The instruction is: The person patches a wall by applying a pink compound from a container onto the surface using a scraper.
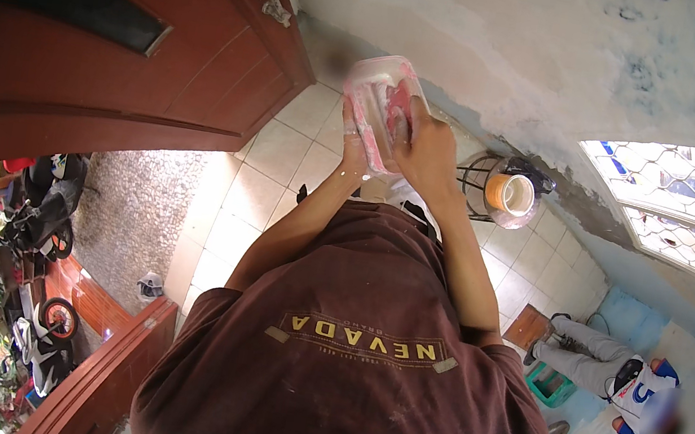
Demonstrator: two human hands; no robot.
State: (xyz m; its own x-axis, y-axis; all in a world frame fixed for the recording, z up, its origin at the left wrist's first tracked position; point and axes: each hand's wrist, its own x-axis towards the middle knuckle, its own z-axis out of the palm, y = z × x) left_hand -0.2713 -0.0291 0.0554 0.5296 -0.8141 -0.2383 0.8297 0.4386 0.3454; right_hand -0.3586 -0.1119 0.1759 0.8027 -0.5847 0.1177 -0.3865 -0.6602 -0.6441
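A shallow rectangular tray (377,65), whitish and smeared with pink and white paste-like stuff, is held up in front of my body. My left hand (353,147) grips its left side, with white smears on the fingers. At the right rim, my right hand (431,150) is closed over the edge, its thumb reaching inside. A darker pink patch (398,102) lies beside those fingers; whether it is a separate piece or residue is unclear. The tray hides part of my left fingers.
A brown door (160,24) stands at the left, near a patchy wall (485,39). Right of the tray, an orange-and-white tub (506,193) sits by a black metal stool (473,182). Another person (614,368) is at the lower right, near a green plastic stool (551,386). Motorbikes (49,206) are outside.
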